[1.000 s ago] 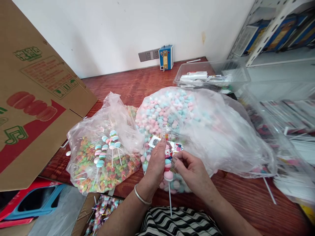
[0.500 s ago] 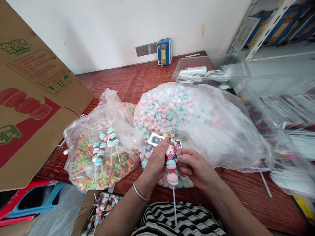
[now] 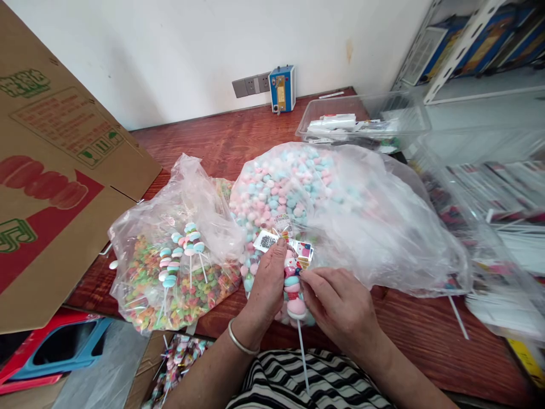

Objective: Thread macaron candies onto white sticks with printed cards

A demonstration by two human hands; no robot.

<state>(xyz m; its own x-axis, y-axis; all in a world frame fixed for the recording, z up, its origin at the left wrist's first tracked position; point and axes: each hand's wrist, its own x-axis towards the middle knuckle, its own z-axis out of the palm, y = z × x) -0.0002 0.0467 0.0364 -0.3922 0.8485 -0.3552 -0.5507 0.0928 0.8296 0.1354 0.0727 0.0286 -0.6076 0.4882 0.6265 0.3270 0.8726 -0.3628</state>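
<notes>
Low over the front of the table, my left hand point(image 3: 269, 278) is closed around the upper left side of a candy skewer point(image 3: 297, 307), a stack of pink, white and blue marshmallows on a white stick. A clear wrapper with a small printed figure covers its top, and a white label point(image 3: 264, 241) sticks out beside my left thumb. My right hand point(image 3: 338, 298) pinches the wrapper's right edge, fingers curled in. Behind lies a clear bag of pink and blue marshmallows point(image 3: 276, 190). Several marshmallow skewers point(image 3: 169, 264) rest on a bag of ring gummies point(image 3: 204, 301) at left.
A large cardboard box point(image 3: 68, 147) stands at the left. A clear plastic tub point(image 3: 361, 111) and a blue device point(image 3: 282, 89) sit at the back. Clear bins of cards point(image 3: 502, 187) line the right. Wrapped candies point(image 3: 183, 358) fill a box below the table edge.
My right hand has turned and slid slightly down along the skewer's right side, its fingers curling in more. My left hand keeps its hold, and the view has shifted slightly.
</notes>
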